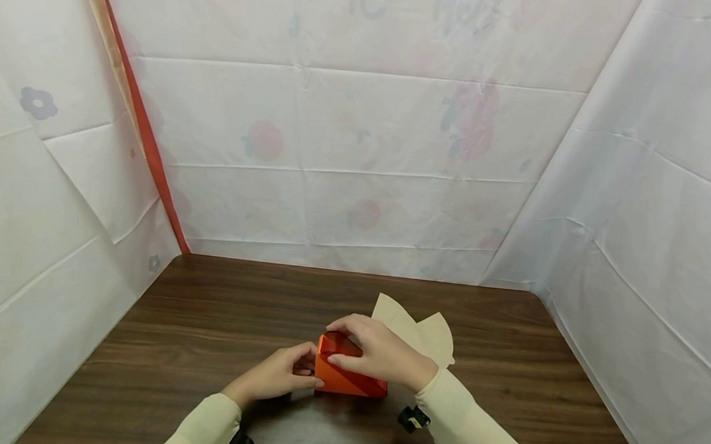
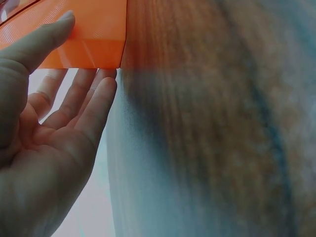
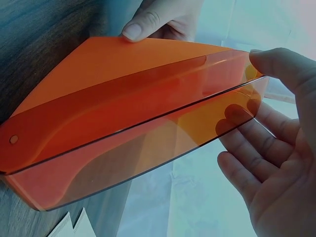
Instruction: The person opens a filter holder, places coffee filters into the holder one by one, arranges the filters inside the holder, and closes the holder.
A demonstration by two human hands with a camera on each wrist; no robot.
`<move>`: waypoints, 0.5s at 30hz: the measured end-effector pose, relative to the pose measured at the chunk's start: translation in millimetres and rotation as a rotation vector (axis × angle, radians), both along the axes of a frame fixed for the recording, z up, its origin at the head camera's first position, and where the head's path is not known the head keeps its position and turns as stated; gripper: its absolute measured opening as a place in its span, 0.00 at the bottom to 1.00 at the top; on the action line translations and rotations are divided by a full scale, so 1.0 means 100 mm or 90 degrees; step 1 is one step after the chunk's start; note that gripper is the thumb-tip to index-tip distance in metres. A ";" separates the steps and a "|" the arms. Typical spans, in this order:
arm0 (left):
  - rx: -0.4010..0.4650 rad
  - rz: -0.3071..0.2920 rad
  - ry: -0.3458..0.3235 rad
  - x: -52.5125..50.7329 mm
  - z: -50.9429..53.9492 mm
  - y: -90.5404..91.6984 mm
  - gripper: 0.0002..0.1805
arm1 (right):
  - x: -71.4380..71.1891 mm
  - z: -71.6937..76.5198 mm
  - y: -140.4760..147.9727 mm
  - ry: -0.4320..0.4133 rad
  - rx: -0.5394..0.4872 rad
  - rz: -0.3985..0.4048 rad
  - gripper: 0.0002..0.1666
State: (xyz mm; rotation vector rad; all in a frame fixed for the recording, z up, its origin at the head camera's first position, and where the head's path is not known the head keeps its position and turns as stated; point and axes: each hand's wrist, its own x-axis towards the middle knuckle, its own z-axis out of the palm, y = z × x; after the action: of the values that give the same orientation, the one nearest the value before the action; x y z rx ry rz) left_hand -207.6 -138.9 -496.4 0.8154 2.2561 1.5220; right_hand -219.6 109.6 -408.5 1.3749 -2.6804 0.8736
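Note:
An orange box (image 1: 348,382) with a see-through red-orange cover stands on the table between both hands. My left hand (image 1: 274,375) holds its left end, the thumb on the plain orange face (image 2: 98,42) and the fingers at the far side. From above, my right hand (image 1: 385,354) grips the cover. In the right wrist view the right hand (image 3: 276,148) has its thumb on one edge of the clear cover (image 3: 123,118) and fingertips behind the other side, visible through it. The box looks wedge-shaped and empty where it is see-through.
Beige fan-shaped paper sheets (image 1: 413,334) lie behind the box, partly under my right forearm; their edge (image 3: 74,228) shows in the right wrist view. The brown wood-grain table (image 1: 239,296) is enclosed by pale printed sheets (image 1: 347,129) at the back and both sides.

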 end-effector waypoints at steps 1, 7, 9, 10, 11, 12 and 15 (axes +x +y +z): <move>0.000 -0.001 -0.002 0.00 0.00 0.00 0.16 | 0.00 0.00 0.01 -0.002 -0.001 -0.001 0.26; -0.002 0.000 -0.002 0.00 0.00 0.00 0.16 | 0.01 0.03 0.07 -0.012 -0.016 -0.010 0.26; -0.003 -0.001 0.001 0.00 0.00 0.00 0.16 | 0.02 0.04 0.09 -0.017 -0.024 -0.011 0.26; -0.002 -0.002 0.002 0.00 0.01 0.00 0.16 | 0.02 0.05 0.10 -0.017 -0.026 -0.012 0.26; -0.003 -0.004 0.003 0.00 0.01 0.00 0.16 | 0.03 0.05 0.11 -0.017 -0.029 -0.013 0.26; -0.002 -0.004 0.004 0.00 0.01 0.00 0.16 | 0.03 0.06 0.12 -0.017 -0.029 -0.014 0.26; 0.002 -0.006 0.001 0.01 0.01 0.00 0.16 | 0.04 0.07 0.15 -0.011 -0.029 -0.016 0.27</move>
State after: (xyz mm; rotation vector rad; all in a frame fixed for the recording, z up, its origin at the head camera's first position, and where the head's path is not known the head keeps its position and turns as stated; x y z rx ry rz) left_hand -207.0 -138.9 -495.7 0.8276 2.2493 1.5207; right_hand -215.3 124.7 -401.2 1.3278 -2.6659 0.9433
